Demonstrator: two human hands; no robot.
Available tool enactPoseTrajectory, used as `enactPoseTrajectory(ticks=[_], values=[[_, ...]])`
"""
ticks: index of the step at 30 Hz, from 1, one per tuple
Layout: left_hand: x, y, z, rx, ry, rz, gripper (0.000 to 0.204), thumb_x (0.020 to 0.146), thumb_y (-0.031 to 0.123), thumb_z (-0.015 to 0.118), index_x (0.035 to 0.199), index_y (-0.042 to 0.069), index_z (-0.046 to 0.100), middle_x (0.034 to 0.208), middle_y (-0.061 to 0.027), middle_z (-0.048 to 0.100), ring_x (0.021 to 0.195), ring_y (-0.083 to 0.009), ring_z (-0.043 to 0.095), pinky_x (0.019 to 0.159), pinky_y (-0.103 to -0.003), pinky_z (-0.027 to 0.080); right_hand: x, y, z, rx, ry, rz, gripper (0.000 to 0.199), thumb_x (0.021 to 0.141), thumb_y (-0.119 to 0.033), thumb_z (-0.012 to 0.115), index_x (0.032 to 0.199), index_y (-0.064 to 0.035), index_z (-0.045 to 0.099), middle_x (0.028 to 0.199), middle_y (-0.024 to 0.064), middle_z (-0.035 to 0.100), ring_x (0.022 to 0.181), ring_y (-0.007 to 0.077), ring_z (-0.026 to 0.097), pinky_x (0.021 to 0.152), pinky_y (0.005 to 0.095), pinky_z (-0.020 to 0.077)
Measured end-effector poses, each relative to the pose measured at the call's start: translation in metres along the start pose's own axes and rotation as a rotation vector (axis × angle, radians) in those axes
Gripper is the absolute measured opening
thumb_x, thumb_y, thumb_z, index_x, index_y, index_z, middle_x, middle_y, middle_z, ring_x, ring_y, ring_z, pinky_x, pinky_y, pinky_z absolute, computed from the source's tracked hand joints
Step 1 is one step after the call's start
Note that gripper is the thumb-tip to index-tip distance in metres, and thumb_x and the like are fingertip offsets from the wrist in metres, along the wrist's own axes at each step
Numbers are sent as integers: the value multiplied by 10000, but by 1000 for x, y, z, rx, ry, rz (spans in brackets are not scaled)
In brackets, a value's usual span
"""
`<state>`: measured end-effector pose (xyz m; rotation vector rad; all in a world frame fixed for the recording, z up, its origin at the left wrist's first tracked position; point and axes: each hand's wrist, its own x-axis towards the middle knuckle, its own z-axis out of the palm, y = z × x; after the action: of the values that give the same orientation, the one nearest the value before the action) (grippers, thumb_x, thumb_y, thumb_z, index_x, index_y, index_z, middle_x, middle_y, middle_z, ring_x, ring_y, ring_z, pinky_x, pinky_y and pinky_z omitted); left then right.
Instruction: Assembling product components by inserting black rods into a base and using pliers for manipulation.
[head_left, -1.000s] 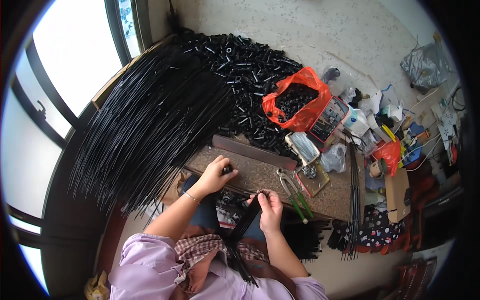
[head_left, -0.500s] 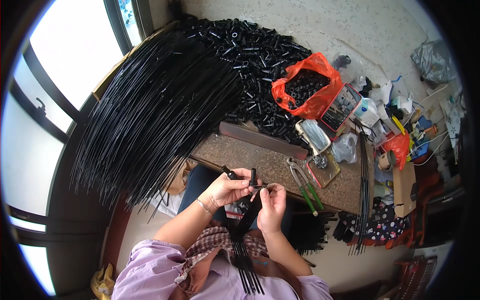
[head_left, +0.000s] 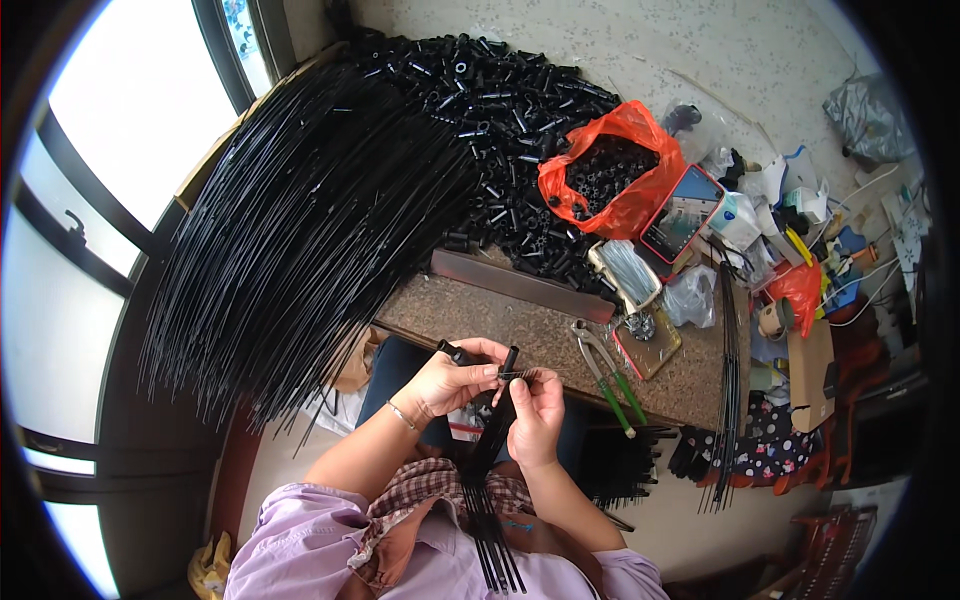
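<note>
The great fan of black rods point(head_left: 300, 230) lay spread from twelve o'clock down to about eight o'clock, and beside it at one o'clock sat the heap of short black tubes point(head_left: 510, 110) with the orange bag point(head_left: 610, 180) of more tubes next to it. The speckled tabletop point(head_left: 540, 340) ran across the middle, carrying green-handled pliers point(head_left: 605, 375) at about three o'clock of my hands.

My forearms came up from six o'clock and met just off the tabletop's near edge. My left hand point(head_left: 450, 380) was curled inward, its grip closed on a short black tube point(head_left: 455, 352) that stuck out toward ten o'clock. My right hand point(head_left: 535, 415) stood upright with the thumb and fingers pinched round a bundle of thin rods point(head_left: 490, 470), which ran down toward six o'clock over my lap; a black sleeve point(head_left: 510, 362) capped its top end, just touching the fingertips of my left hand.

A second earlier my left hand had been stretched out onto the tabletop at eleven o'clock, well apart from the right. By now it had drawn back, and both hands had come together over the bundle.
</note>
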<state>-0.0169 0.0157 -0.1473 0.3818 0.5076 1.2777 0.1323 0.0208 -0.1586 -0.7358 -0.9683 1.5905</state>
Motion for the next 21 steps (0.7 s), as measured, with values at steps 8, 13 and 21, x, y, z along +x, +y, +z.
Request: enactPoseTrajectory(ticks=[8, 13, 21], values=[[-8, -5, 9, 505, -21, 341, 278, 741, -36, 657, 1014, -25, 607, 933, -50, 539, 859, -127, 525, 753, -235, 445, -1, 2, -1, -6, 15, -46, 187, 861, -70, 574, 1004, -33, 459, 939, 41, 544, 822, 103, 521, 725, 240, 450], [-14, 4, 25, 896, -31, 515, 284, 730, 20, 698, 999, -8, 612, 884, -24, 560, 765, -90, 538, 702, -215, 453, -2, 4, 0, -19, 29, -53, 189, 865, -60, 569, 1015, -40, 456, 943, 35, 543, 842, 91, 520, 766, 230, 437], [-15, -14, 7, 111, 95, 153, 234, 706, -18, 696, 902, 20, 573, 857, -47, 599, 749, -116, 560, 703, -236, 461, 2, 3, -4, 77, -105, 23, 183, 857, -70, 588, 1005, -70, 480, 929, 10, 544, 846, 72, 504, 796, 224, 401]])
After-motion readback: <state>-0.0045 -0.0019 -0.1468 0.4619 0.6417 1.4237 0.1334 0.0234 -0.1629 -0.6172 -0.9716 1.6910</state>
